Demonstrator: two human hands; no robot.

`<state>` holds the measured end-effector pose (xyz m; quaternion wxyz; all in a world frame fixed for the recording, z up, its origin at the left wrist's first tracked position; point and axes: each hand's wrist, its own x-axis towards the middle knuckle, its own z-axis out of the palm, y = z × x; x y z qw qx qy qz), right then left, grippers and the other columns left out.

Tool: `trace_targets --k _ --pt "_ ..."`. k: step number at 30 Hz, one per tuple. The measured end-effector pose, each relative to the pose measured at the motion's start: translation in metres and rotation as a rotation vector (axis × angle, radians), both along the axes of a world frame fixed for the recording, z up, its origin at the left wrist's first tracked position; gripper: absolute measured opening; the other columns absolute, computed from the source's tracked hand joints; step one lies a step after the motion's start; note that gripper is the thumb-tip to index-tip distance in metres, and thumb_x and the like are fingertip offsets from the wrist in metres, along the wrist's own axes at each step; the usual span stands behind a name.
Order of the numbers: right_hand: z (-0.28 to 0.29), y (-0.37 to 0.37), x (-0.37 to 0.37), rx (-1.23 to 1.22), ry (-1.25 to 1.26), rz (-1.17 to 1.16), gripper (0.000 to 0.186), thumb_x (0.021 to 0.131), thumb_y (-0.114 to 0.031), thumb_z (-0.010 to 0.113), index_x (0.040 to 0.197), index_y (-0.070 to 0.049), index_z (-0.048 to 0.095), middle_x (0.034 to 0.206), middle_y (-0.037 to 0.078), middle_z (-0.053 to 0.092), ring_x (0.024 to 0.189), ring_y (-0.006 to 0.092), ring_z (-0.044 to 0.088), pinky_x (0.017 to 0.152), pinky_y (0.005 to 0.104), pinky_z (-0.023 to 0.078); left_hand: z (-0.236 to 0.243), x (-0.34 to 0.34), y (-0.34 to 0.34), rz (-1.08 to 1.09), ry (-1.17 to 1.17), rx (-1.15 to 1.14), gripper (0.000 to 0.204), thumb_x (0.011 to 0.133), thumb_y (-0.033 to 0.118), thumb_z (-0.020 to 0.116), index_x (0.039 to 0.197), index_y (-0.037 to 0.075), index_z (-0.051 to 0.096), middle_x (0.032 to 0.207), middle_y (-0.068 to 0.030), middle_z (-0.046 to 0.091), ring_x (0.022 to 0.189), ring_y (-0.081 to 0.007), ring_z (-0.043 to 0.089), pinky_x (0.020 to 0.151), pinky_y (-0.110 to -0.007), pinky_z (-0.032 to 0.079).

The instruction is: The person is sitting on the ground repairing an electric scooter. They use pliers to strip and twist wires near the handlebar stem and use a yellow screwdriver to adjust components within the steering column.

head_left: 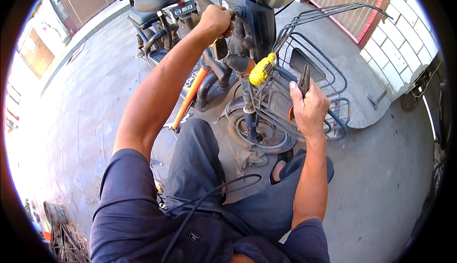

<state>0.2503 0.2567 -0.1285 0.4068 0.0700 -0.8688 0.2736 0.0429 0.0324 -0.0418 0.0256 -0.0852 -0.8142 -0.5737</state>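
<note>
Your hands are working well apart. Your L hand [218, 22] is gripping a dk. knob [240, 11] at the L edge of the bike's blk. front column [259, 29]. Your R hand [312, 108] is clamping pliers [304, 79], jaws pointing up, to the column's lower R. A ylw. ribbed piece [262, 70] is sitting just below the column, a wire rack [328, 70] is spreading to its R, & the front wheel [281, 146] is standing below it, w/ a rag [251, 158] lying nearer you.

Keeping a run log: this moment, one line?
left hand: at black housing | right hand: holding pliers | nearby: yellow object, wire basket
</note>
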Motion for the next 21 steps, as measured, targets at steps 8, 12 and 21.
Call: trace_targets --k 8,12,21 --pt "0.001 -0.002 0.004 -0.027 -0.021 -0.004 0.027 0.091 -0.023 0.067 0.078 -0.003 0.055 0.065 0.015 0.055 0.060 0.0375 0.057 0.055 0.0466 0.040 0.005 0.012 0.003 -0.053 -0.120 0.065 0.033 0.103 0.023 0.048 0.089 -0.003 0.062 0.058 -0.0012 0.047 0.045 -0.0130 0.045 0.052 -0.031 0.047" --pt "0.003 -0.001 0.005 -0.032 -0.034 0.003 0.025 0.091 -0.022 0.067 0.078 -0.003 0.055 0.065 0.015 0.055 0.061 0.0372 0.057 0.056 0.0463 0.041 0.007 0.012 0.005 -0.055 -0.156 0.072 0.030 0.103 0.022 0.046 0.089 0.000 0.061 0.055 0.0031 0.041 0.043 -0.0102 0.038 0.054 -0.034 0.045" --pt "0.007 -0.004 0.008 -0.027 -0.026 0.025 0.022 0.090 -0.021 0.067 0.082 -0.003 0.057 0.065 0.014 0.056 0.062 0.0358 0.057 0.058 0.0462 0.042 0.007 -0.005 -0.010 -0.228 -0.529 0.522 0.029 0.105 0.024 0.043 0.094 0.002 0.057 0.056 0.0091 0.042 0.042 -0.0020 0.035 0.050 -0.025 0.045"
